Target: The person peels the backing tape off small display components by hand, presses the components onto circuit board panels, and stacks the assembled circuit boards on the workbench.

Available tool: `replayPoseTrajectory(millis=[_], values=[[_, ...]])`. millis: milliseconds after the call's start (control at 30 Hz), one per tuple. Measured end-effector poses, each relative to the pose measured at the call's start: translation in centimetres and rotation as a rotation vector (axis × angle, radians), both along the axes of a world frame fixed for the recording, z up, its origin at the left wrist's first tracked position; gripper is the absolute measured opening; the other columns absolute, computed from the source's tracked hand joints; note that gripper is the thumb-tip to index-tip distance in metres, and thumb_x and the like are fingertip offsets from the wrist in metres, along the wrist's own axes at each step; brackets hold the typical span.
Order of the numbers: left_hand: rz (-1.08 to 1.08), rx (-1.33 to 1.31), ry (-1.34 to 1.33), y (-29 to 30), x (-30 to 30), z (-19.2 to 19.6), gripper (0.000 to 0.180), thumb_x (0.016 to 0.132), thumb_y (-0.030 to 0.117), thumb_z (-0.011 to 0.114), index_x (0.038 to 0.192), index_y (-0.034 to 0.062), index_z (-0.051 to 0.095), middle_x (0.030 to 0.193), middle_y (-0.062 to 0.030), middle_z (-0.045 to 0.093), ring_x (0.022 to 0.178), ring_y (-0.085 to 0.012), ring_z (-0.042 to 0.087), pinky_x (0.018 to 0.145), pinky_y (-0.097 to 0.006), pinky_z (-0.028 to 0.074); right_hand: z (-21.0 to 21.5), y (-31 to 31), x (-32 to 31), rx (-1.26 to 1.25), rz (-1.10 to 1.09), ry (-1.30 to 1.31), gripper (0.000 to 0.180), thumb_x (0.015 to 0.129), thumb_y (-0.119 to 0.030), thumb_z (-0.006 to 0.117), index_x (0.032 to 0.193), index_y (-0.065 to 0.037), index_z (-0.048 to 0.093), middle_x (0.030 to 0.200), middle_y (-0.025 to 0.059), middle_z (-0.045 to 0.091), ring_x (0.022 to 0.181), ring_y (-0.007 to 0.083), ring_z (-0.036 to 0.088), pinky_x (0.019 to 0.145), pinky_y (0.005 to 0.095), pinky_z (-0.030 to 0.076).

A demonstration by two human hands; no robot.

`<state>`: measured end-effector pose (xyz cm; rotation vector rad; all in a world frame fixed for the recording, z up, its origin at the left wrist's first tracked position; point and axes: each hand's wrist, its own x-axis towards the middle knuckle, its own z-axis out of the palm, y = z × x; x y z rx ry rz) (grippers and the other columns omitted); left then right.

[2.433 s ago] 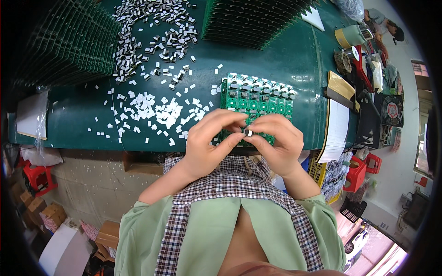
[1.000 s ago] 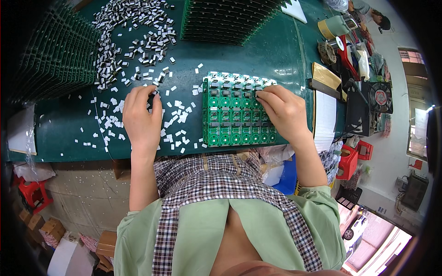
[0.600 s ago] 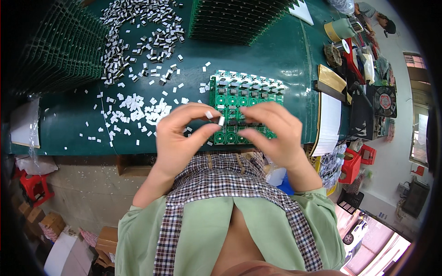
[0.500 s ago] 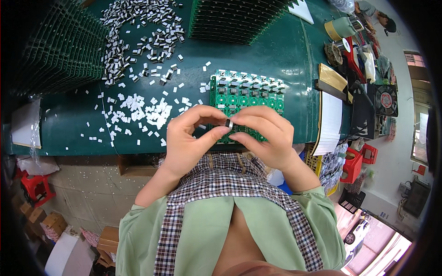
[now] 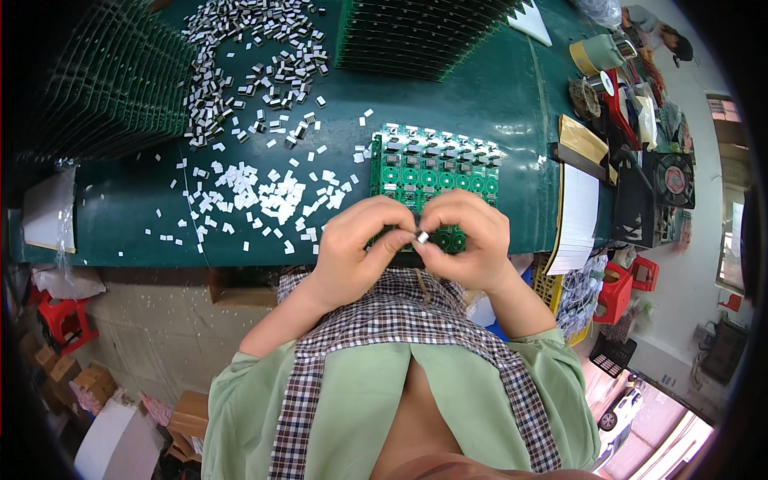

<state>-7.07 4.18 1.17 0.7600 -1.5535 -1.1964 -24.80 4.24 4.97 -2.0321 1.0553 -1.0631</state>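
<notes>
A green circuit board panel with rows of small parts lies on the green table in front of me. Over its near edge my left hand and my right hand meet, fingertips pinching one small grey-white component between them. Loose white and grey components are scattered on the table to the left of the board, with a denser heap farther back.
Stacks of green boards stand at the back left and back centre. A white paper sheet, a brown envelope, tape rolls and a small fan crowd the right end. Red stools stand on the floor.
My left hand left the loose parts and my right hand left the board. Both came together over the board's near edge, and the small component is now gripped between the fingertips.
</notes>
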Motion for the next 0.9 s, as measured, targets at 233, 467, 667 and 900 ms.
replayPoseTrajectory(millis=[233, 467, 667, 900], values=[[0.141, -0.156, -0.064, -0.1, -0.6, 0.0, 0.020, 0.075, -0.002, 0.066, 0.095, -0.0009, 0.064, 0.084, -0.0134, 0.065, 0.073, -0.0246, 0.065, 0.063, -0.030, 0.052, 0.2, 0.6, -0.2, -0.248, -0.143, 0.214, 0.022, 0.064, 0.000, 0.074, 0.084, -0.003, 0.067, 0.081, 0.0087, 0.064, 0.070, 0.0195, 0.064, 0.059, 0.0281, 0.052], [0.157, -0.143, -0.079, -0.6, -0.4, -0.1, 0.017, 0.071, 0.000, 0.070, 0.087, -0.0005, 0.064, 0.082, -0.0128, 0.064, 0.072, -0.0245, 0.064, 0.062, -0.030, 0.051, 0.0, 0.7, -0.1, -0.170, -0.178, 0.154, 0.020, 0.066, 0.001, 0.074, 0.084, -0.002, 0.067, 0.080, 0.0100, 0.066, 0.070, 0.0196, 0.065, 0.060, 0.0273, 0.052], [0.125, -0.191, -0.079, -0.8, -0.4, 0.5, 0.018, 0.071, -0.001, 0.070, 0.088, -0.0007, 0.064, 0.082, -0.0118, 0.064, 0.073, -0.0241, 0.064, 0.063, -0.030, 0.051, 0.1, 0.6, -0.3, -0.054, -0.155, 0.049, 0.018, 0.067, 0.001, 0.073, 0.084, -0.002, 0.066, 0.081, 0.0091, 0.066, 0.072, 0.0201, 0.064, 0.063, 0.0289, 0.052], [0.142, -0.121, -0.088, -0.3, -0.5, 0.5, 0.013, 0.070, -0.005, 0.070, 0.080, -0.0027, 0.062, 0.077, -0.0123, 0.064, 0.069, -0.0231, 0.062, 0.062, -0.029, 0.049, -0.2, 0.9, -0.6, -0.085, -0.168, 0.084, 0.017, 0.068, 0.004, 0.072, 0.084, 0.000, 0.066, 0.080, 0.0107, 0.066, 0.072, 0.0199, 0.065, 0.061, 0.0263, 0.053]])
